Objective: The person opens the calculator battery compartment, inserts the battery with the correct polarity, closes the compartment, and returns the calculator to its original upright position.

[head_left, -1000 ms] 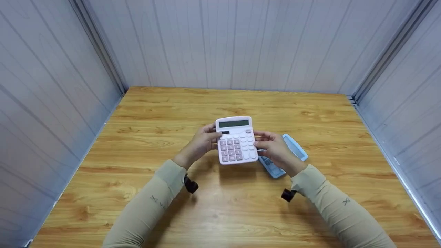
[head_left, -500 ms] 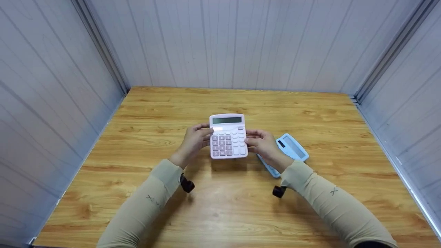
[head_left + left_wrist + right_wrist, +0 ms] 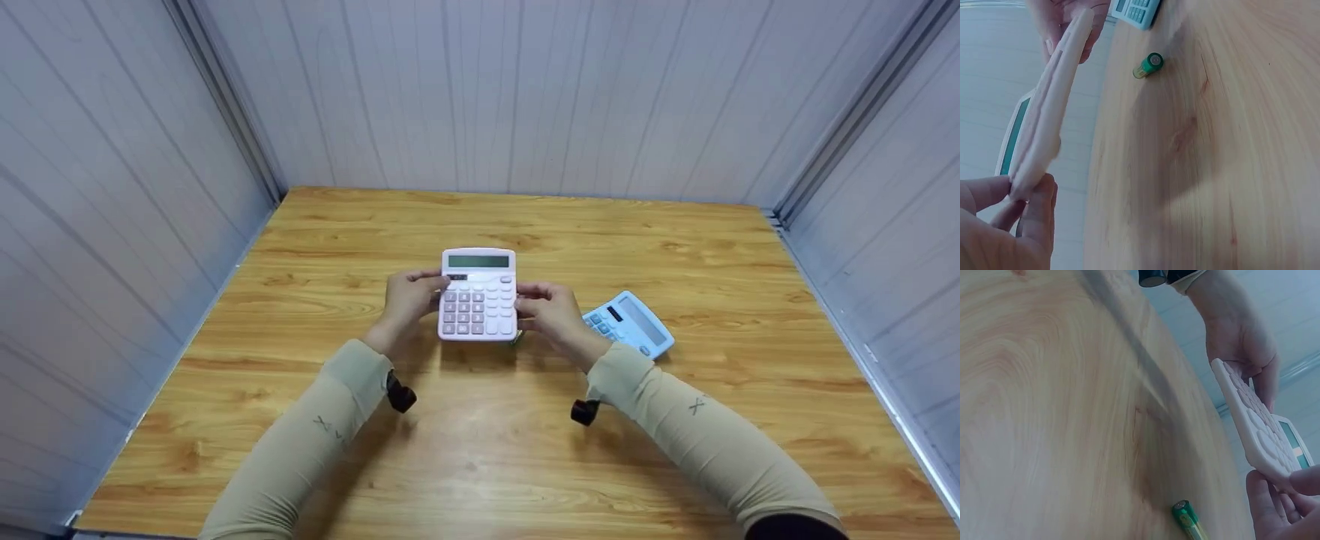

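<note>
A pink calculator (image 3: pixel 478 300) is held up off the table, keys and display facing me. My left hand (image 3: pixel 407 304) grips its left edge, thumb on the front and fingers behind. On the opposite edge my right hand (image 3: pixel 551 311) pinches it the same way. Below it on the table lies a green battery (image 3: pixel 1149 64), mostly hidden by the calculator in the head view; the right wrist view also has this battery (image 3: pixel 1186 520). A blue calculator (image 3: pixel 634 326) lies tilted on the table right of my right hand, its lower part behind the right forearm.
The wood-grain table (image 3: pixel 480 450) is bordered by white panel walls, at the back (image 3: pixel 480 97) and on both sides. Black wrist cameras (image 3: pixel 401 397) hang under both sleeve cuffs.
Both hands have moved left with the pink calculator, which has straightened slightly. More of the blue calculator's upper part is uncovered, and a bit of the battery now shows beside the pink one.
</note>
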A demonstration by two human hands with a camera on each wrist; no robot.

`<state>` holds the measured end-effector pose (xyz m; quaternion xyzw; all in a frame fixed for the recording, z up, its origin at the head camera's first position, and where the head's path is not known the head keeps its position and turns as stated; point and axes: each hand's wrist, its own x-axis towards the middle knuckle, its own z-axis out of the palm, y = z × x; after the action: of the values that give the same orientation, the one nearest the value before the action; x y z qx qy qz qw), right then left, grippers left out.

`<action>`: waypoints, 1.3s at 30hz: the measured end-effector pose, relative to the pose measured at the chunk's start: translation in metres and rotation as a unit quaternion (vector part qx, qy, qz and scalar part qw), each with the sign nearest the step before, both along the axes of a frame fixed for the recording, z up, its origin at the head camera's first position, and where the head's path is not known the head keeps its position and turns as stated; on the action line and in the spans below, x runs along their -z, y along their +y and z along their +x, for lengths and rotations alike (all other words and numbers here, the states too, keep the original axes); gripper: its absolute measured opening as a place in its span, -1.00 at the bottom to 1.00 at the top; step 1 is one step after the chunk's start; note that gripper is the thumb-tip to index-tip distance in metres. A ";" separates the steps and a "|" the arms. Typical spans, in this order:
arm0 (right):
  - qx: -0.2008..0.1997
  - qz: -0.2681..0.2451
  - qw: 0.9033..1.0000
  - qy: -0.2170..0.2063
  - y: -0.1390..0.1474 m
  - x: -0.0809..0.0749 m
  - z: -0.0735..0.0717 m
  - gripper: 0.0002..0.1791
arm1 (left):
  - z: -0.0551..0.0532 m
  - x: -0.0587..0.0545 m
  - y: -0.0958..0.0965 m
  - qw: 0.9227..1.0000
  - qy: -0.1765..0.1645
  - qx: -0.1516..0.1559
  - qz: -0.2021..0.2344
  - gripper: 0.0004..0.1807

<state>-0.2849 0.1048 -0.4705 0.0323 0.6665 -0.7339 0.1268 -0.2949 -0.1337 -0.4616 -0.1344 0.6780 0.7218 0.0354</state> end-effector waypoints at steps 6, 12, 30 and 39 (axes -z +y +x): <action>0.008 0.029 0.999 0.014 -0.016 0.009 -0.005 -0.61 | -0.005 0.003 -0.010 0.999 -0.015 -0.017 -0.034 -0.67; 0.025 0.059 0.998 0.019 -0.027 0.014 -0.009 -0.63 | -0.008 0.009 -0.024 1.000 -0.006 0.002 -0.016 -0.65; 0.005 0.097 0.995 -0.011 -0.055 0.026 -0.022 -0.66 | -0.021 0.019 -0.063 0.993 -0.103 0.031 -0.045 -0.61; -0.039 0.136 0.990 -0.007 -0.060 0.032 -0.029 -0.68 | -0.024 0.022 -0.073 0.989 -0.109 0.046 -0.089 -0.63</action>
<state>-0.3142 0.0451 -0.5025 0.0281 0.7602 -0.6304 0.1545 -0.3187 -0.2066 -0.4837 -0.1839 0.7372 0.6370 0.1302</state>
